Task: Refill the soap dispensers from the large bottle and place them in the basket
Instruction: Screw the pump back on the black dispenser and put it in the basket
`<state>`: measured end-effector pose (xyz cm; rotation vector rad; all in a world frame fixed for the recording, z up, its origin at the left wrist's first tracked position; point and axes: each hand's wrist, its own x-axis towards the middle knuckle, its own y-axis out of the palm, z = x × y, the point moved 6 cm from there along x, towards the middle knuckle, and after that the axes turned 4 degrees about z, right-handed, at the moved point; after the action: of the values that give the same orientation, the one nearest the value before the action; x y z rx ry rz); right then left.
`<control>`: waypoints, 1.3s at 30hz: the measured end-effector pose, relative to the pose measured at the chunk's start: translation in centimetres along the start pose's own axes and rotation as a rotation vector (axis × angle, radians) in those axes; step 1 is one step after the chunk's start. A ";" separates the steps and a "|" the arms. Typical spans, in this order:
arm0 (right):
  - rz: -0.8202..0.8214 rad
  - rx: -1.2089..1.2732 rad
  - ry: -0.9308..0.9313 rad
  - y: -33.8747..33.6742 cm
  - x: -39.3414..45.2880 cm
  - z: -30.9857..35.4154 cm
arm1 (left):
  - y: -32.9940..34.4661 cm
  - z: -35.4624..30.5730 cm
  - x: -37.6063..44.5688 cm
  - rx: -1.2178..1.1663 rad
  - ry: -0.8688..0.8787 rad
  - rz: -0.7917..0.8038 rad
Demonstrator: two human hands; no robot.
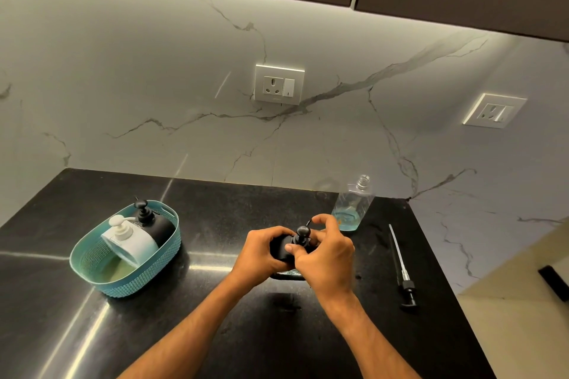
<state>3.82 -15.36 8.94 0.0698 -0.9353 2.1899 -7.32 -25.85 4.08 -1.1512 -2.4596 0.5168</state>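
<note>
Over the countertop, both hands' curled fingers around a black dispenser.

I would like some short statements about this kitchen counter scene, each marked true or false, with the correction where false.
1. The basket holds two dispensers. True.
2. The large bottle is full. False: only a little blue liquid remains at its bottom.
3. Both hands hold the black dispenser. True: the left hand grips its body, the right hand its pump.
4. The loose pump stands in the large bottle. False: it lies on the counter.
</note>
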 end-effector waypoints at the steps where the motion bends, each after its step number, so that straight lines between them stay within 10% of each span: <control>1: -0.004 0.000 0.000 0.0 -0.1 0.0 | 0.1 0.0 0.0 0.001 0.000 -0.001; 27: 0.478 -0.053 -0.219 1.9 1.2 1.1 | -7.1 0.0 -2.7 -0.004 -0.031 0.059; 39: 0.463 0.213 -0.391 10.7 -0.1 13.9 | -22.7 1.7 -10.7 0.057 -0.061 -0.374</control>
<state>-6.17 -29.23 12.63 0.4352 -0.9959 2.7666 -16.46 -48.10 11.49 -0.6367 -2.6079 0.5097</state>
